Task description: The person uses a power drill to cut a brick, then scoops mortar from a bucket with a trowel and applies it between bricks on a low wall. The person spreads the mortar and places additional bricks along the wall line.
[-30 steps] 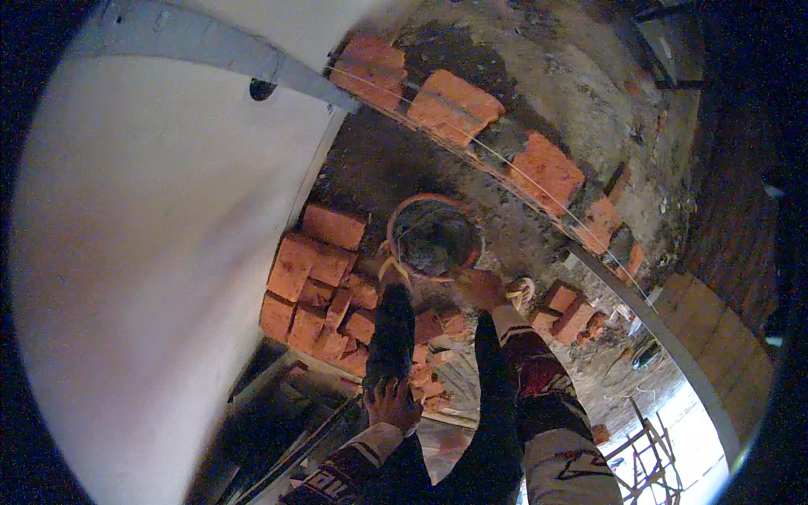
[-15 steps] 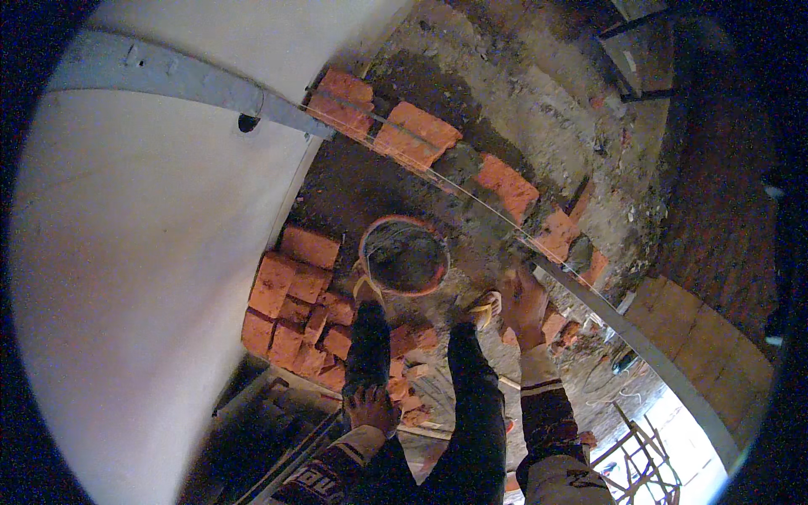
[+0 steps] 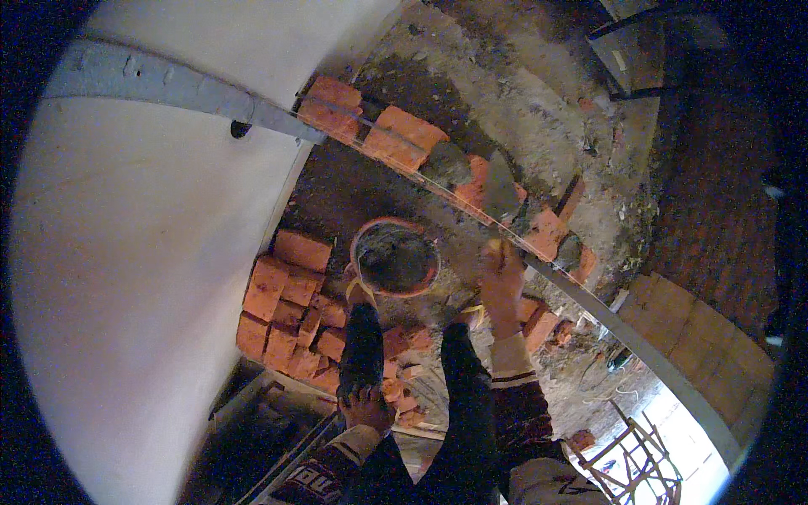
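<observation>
My right hand [image 3: 503, 271] is closed round the handle of a trowel. The grey trowel blade [image 3: 502, 187] lies over a red brick [image 3: 474, 181] in the row, just past the taut string line [image 3: 446, 190]. Beside that brick sits a lump of grey mortar [image 3: 449, 162]. My left hand [image 3: 368, 409] rests on my left leg near the knee, holding nothing, fingers spread over the dark trousers. Between my feet and the brick row stands a round orange-rimmed tub [image 3: 432, 282] with mortar [image 3: 394, 255] in it.
A stack of red bricks [image 3: 282, 286] stands left of my feet against the pale wall [image 3: 151, 236]. A long grey metal bar [image 3: 194, 87] runs from upper left along the row toward lower right. Loose brick pieces [image 3: 539, 326] lie right of my right forearm. A wooden frame [image 3: 635, 459] stands lower right.
My right hand has moved forward and slightly left, bringing the trowel blade over the brick row. My left hand stays on my leg. The view has shifted a little.
</observation>
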A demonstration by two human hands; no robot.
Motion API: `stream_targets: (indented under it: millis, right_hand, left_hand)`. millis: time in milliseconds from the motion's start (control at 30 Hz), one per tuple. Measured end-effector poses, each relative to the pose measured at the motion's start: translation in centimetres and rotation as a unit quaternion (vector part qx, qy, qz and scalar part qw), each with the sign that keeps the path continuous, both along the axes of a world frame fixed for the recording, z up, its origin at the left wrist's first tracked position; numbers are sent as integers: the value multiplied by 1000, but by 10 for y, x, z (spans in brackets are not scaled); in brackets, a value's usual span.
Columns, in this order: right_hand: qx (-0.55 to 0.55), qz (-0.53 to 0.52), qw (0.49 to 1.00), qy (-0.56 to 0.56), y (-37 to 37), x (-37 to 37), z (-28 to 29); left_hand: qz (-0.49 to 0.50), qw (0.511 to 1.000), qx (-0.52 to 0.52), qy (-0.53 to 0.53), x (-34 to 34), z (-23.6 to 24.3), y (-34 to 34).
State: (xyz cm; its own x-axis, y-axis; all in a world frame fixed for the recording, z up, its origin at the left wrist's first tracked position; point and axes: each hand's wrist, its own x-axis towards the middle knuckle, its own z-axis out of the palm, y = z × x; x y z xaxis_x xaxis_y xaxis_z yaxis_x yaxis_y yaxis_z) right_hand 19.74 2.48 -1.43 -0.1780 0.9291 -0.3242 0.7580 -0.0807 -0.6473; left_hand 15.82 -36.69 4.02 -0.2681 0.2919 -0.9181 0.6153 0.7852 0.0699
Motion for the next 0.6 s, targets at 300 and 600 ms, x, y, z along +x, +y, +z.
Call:
stream_targets:
  millis: [300,600]
  right_hand:
    - [-116,-33,993,-8,-24,-125,-21]
    - [161,27,985,-52,-42,-108,-47]
  left_hand:
    - [13,996,79,30,-2,-9,-13]
    - [20,999,36,-6,-3,-8,-16]
